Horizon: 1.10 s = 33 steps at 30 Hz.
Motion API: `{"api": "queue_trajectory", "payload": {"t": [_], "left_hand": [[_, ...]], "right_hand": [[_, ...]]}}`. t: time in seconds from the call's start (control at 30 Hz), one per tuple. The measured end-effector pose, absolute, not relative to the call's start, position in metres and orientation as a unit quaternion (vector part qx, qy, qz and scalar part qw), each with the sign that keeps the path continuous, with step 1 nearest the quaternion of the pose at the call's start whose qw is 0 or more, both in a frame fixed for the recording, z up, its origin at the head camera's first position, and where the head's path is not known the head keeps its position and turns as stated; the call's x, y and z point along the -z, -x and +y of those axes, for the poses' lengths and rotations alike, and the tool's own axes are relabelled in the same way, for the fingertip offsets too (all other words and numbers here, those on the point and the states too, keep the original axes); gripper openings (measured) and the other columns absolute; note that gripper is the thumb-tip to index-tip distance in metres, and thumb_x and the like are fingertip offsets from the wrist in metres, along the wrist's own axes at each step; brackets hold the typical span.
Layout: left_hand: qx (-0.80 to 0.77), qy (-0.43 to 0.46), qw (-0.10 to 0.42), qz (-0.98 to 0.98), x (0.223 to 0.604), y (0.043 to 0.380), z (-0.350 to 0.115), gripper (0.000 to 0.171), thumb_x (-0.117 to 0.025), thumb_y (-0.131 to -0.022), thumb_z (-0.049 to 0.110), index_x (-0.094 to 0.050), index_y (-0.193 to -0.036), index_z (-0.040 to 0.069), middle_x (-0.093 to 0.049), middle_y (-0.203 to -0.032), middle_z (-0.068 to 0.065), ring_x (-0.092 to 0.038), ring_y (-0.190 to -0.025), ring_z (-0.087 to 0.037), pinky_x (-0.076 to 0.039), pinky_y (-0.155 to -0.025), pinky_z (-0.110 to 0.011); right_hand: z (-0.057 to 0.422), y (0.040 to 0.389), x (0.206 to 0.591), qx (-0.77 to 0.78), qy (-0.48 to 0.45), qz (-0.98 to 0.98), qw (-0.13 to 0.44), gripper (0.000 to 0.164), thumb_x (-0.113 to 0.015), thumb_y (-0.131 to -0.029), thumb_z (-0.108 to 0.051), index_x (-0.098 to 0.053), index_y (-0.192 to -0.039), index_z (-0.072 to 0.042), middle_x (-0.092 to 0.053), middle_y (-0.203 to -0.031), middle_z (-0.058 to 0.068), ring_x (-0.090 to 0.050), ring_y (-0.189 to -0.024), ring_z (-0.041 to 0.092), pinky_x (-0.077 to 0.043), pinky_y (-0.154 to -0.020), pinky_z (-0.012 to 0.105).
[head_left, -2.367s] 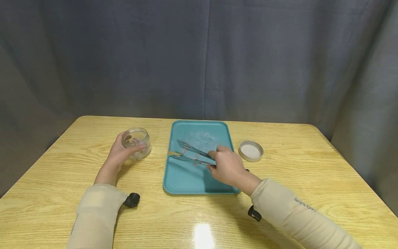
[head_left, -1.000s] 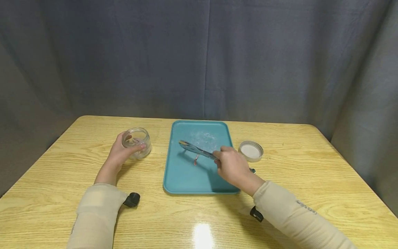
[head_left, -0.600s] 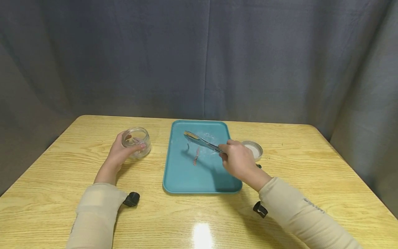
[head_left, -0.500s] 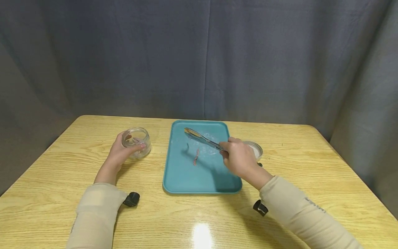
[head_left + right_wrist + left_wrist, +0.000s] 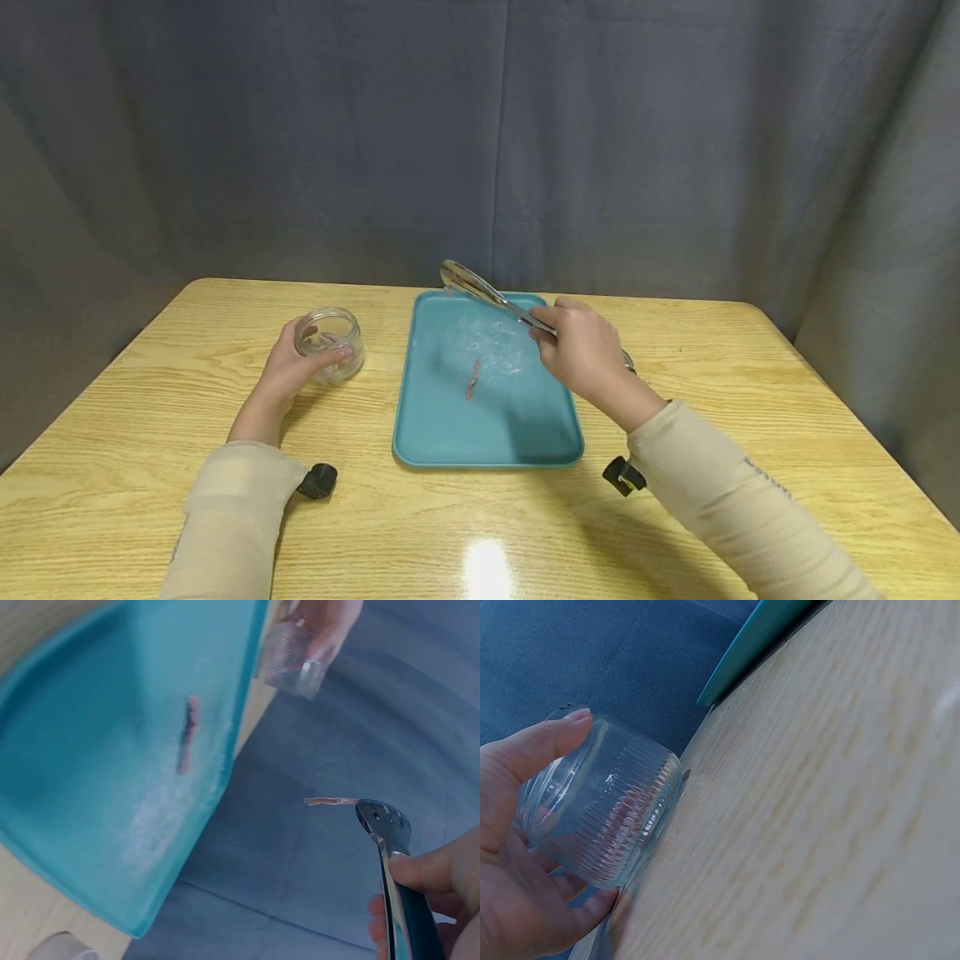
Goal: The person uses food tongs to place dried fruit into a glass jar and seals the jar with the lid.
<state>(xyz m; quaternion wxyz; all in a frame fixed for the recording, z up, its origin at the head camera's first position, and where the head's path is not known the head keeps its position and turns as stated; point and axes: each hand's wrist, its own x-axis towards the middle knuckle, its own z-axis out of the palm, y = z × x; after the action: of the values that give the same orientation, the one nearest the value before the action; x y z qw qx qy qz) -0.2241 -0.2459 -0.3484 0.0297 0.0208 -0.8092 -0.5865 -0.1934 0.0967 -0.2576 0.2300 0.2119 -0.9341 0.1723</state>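
My left hand (image 5: 287, 368) holds a ribbed glass jar (image 5: 347, 363), open at the top, standing on the table. Through its wall, in the left wrist view, something pinkish (image 5: 627, 811) shows inside. My right hand (image 5: 581, 346) grips metal tongs (image 5: 489, 292), raised above the far part of the teal tray (image 5: 450, 437). In the right wrist view a thin pinkish strip (image 5: 328, 801) sticks out from the pinched tips of the tongs. Another such strip (image 5: 473, 380) lies on the tray, nearer to me than a patch of white powdery marks.
A jar lid (image 5: 628, 361) lies right of the tray, mostly hidden behind my right hand. The wooden table (image 5: 375, 533) ends at a grey curtain (image 5: 337, 150) at the back. Bare tabletop separates jar and tray.
The tongs, spread over the tray at first, have closed on a strip and been lifted up and away from the tray. My left hand and the jar have stayed put.
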Motion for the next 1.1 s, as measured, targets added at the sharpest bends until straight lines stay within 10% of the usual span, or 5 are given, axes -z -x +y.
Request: {"api": "queue_trajectory", "payload": {"t": [1.1], "left_hand": [[0.582,-0.023,0.034,-0.812,0.350,0.222,-0.252,0.097,-0.071,-0.071,0.032,-0.004,-0.139,0.010,-0.014,-0.139,-0.016,-0.020,-0.121,-0.039,-0.022,-0.093,-0.052]], "right_hand": [[0.014,0.189,0.230,-0.268,-0.228,-0.917,0.186,0.025,-0.058,-0.084,-0.017,-0.062,-0.108,-0.015,-0.048,-0.072,-0.002,-0.043,-0.054,0.010,-0.035,-0.043,0.024]]}}
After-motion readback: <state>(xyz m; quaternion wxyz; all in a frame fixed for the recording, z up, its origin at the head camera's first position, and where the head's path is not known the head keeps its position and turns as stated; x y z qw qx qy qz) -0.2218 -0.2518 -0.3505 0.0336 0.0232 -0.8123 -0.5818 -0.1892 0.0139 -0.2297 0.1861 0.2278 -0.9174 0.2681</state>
